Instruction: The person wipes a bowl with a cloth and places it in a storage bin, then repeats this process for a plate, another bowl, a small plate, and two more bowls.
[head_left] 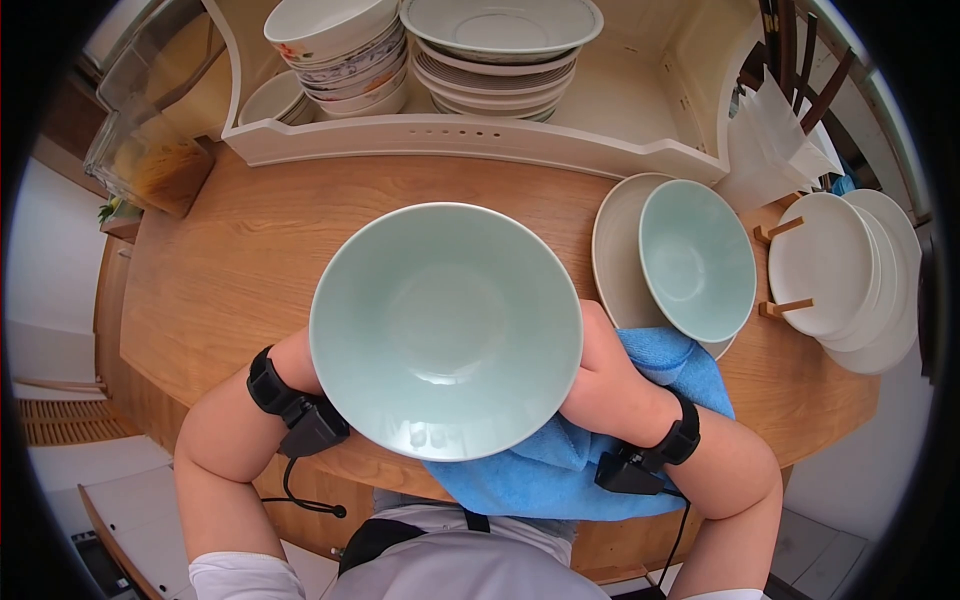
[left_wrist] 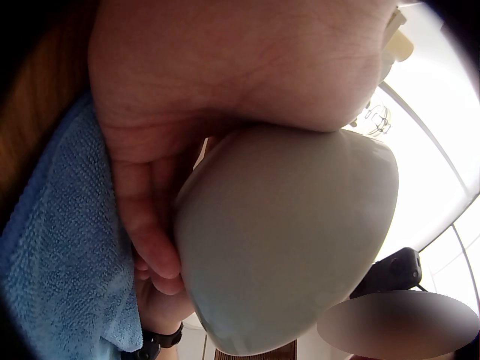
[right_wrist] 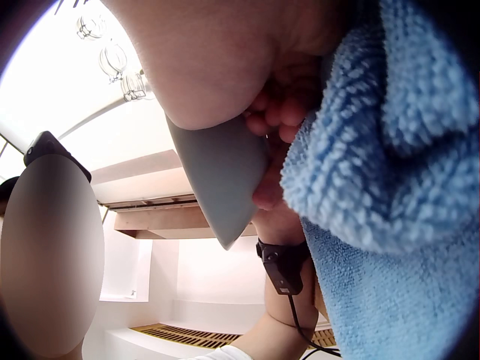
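A large pale green bowl (head_left: 445,320) faces up in the head view, held between both hands. The left hand (left_wrist: 217,75) lies against the bowl's underside (left_wrist: 285,225), its fingers curved along the outer wall; in the head view the bowl hides most of it. At the bowl's right side the right hand (head_left: 610,375) grips it, with the fingers tucked behind. Curled fingertips of the right hand (right_wrist: 240,75) show beside the bowl wall (right_wrist: 217,176) in the right wrist view. A blue cloth (head_left: 540,475) lies bunched below and right of the bowl, close to the right hand.
A second green bowl (head_left: 697,260) rests on a beige plate (head_left: 615,235) at the right. White plates (head_left: 822,265) stand in a wooden rack beyond. Stacked bowls (head_left: 345,60) and dishes (head_left: 495,80) fill part of a white shelf unit (head_left: 470,143) behind. A clear container (head_left: 155,165) stands back left.
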